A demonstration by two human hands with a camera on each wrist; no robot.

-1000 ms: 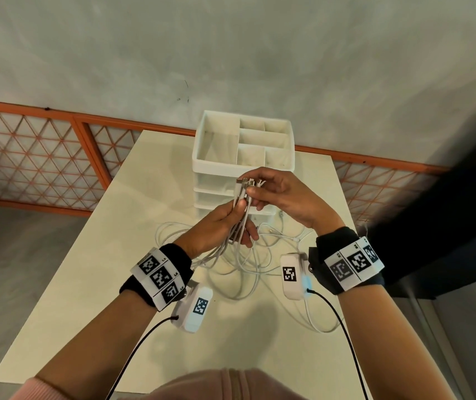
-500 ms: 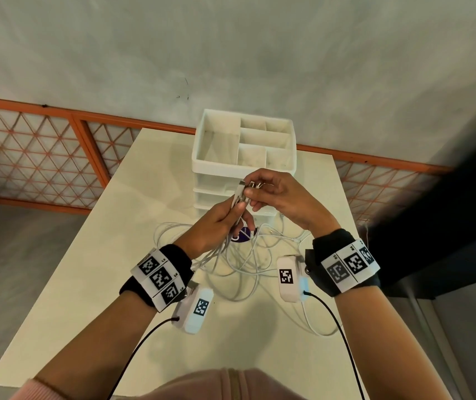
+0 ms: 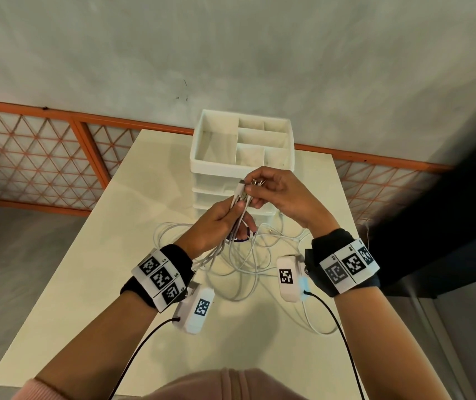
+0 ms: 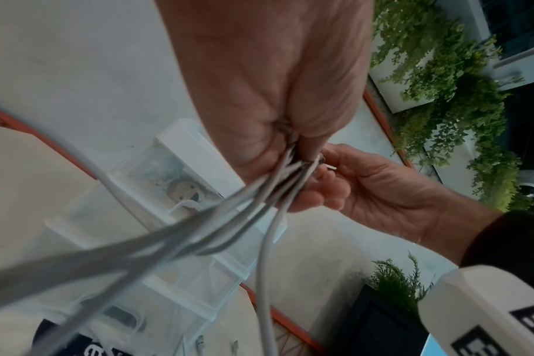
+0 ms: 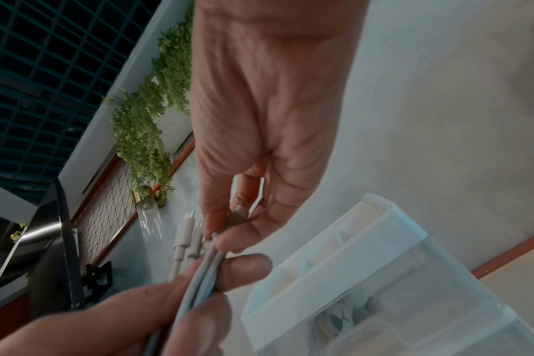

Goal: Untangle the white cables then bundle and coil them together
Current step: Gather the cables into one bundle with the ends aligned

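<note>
While the plug ends are being evened up, the white cables (image 3: 238,210) are gripped as a bunch in the left hand (image 3: 216,223), its fingers and thumb curled round the strands just short of the connectors. Nearer than that grip, the rest of the cables is seen trailing down in loose, overlapping loops on the tabletop (image 3: 86,284), on the near side of the white drawer organiser (image 3: 241,145) — so the untangling is judged largely done at the top and unfinished below. Just past the left hand, the connector tips (image 3: 245,184) are pinched by the right hand (image 3: 277,194) between thumb and fingertips; in the right wrist view two plugs (image 5: 185,237) are seen standing a little proud of the others. Directly behind both hands the organiser stands, its open top compartments showing nothing.

For this step to go well, the tips should be brought level before any coiling is begun. The left grip is best kept firm but not crushing, so that single strands can be slid through it by the right hand. Each cable should be drawn up one at a time — a pull on several at once could tighten the loops lying in front of the organiser into knots. Once the ends are flush, the bunch should be run through the closed hand towards the loose loops, so that crossings are shaken out ahead of the coil.
</note>
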